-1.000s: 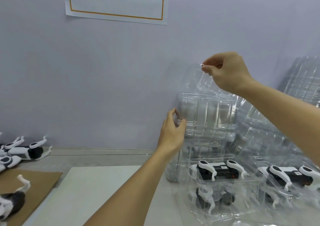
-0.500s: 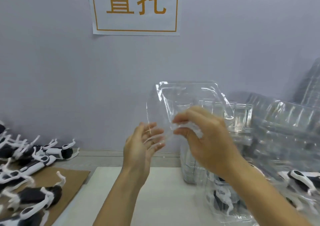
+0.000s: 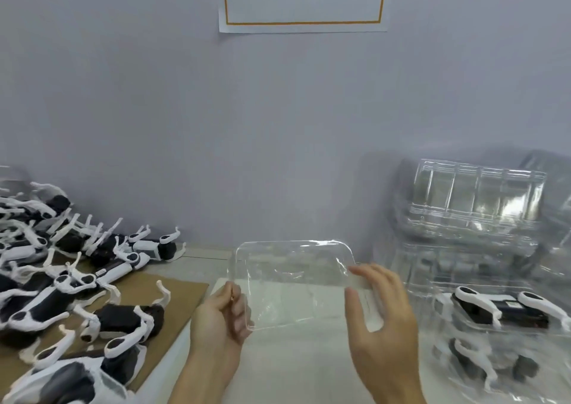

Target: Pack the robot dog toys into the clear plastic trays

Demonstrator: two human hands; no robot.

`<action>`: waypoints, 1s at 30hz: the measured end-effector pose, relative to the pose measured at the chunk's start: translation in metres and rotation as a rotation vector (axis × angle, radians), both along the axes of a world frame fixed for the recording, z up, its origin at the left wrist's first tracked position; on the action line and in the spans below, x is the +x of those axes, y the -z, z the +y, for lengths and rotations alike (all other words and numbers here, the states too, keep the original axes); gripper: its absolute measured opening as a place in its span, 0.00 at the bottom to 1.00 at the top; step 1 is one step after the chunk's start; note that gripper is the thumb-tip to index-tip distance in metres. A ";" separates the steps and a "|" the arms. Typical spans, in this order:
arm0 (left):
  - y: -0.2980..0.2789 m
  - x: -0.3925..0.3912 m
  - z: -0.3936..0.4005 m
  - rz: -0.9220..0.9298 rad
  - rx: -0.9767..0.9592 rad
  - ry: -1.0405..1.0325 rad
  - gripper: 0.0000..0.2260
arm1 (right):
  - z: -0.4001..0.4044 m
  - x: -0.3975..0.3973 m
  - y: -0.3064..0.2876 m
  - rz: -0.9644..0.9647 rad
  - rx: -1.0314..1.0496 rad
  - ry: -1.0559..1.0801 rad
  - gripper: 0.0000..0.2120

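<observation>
Both hands hold one clear plastic tray (image 3: 293,277) above the white table surface (image 3: 287,360) in the middle of the view. My left hand (image 3: 221,320) grips the tray's left edge with curled fingers. My right hand (image 3: 381,317) pinches its right edge between thumb and fingers. A heap of black-and-white robot dog toys (image 3: 61,280) lies at the left, partly on brown cardboard (image 3: 182,292). A stack of empty clear trays (image 3: 475,199) stands at the right against the wall.
Packed trays with robot dogs (image 3: 506,308) sit at the right front, below the empty stack. A grey wall (image 3: 247,125) closes the back, with a white sign (image 3: 302,1) in orange lettering on it.
The tray came off the stack at the right and has moved down and left. It now lies flatter, in both hands, low over the table. The view has swung left and down.
</observation>
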State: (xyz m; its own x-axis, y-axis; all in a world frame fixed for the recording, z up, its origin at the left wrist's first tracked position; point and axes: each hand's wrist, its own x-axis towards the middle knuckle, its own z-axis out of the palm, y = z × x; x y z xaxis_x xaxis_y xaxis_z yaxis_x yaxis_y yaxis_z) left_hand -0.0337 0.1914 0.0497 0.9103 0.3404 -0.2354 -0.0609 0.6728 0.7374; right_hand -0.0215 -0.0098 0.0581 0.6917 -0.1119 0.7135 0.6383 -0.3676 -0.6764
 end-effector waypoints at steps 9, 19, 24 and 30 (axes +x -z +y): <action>0.028 0.015 -0.015 0.388 0.395 0.072 0.10 | -0.034 0.017 0.022 0.715 -0.025 -0.154 0.24; 0.007 0.007 0.006 0.342 1.197 -0.100 0.04 | -0.040 0.020 0.023 0.740 -0.133 -0.147 0.23; -0.021 0.008 0.041 0.663 1.931 -0.119 0.13 | -0.037 0.020 0.028 0.638 -0.052 -0.151 0.19; -0.027 0.018 0.077 1.248 2.068 0.425 0.27 | -0.036 0.022 0.034 0.616 -0.005 -0.148 0.17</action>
